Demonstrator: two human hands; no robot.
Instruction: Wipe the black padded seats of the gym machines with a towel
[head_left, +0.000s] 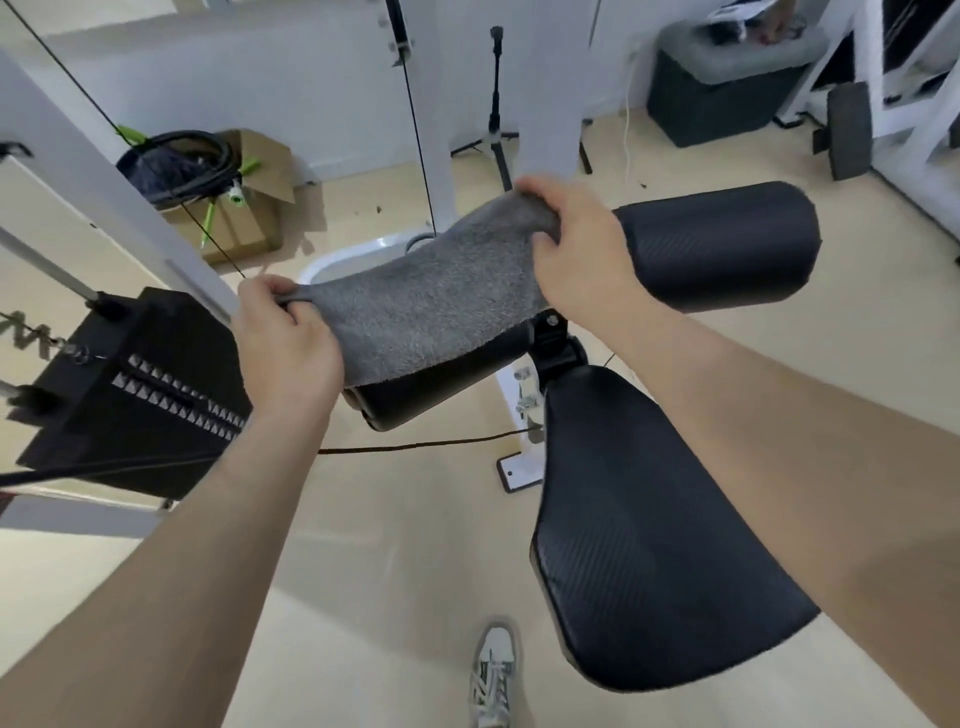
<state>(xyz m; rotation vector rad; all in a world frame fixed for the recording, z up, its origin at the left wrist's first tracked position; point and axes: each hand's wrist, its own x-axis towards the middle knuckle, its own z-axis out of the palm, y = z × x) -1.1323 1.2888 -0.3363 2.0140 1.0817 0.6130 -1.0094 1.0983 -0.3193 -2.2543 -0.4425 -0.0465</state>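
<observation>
Towel (431, 306), gripped by left hand (285, 353) and right hand (576, 260), drapes pad (431, 402) near apparent weights (135, 389).

the towel (431, 291) covers most of the left roller pad (415, 402); only the pad's near underside shows. the towel's near corner is buried in the left hand (285, 332), and its far end disappears under the right hand (576, 249), whose fingers (550, 195) curl out of sight over the cloth. the right forearm hides the right edge of the seat (649, 545) and the inner end of the right roller pad (727, 244). the shoe (492, 670) is cut by the bottom edge. the pale marks on the weight stack (135, 395) are too small to read. the clutter on the grey-topped box (727, 88) is blurred and cropped at the top.
</observation>
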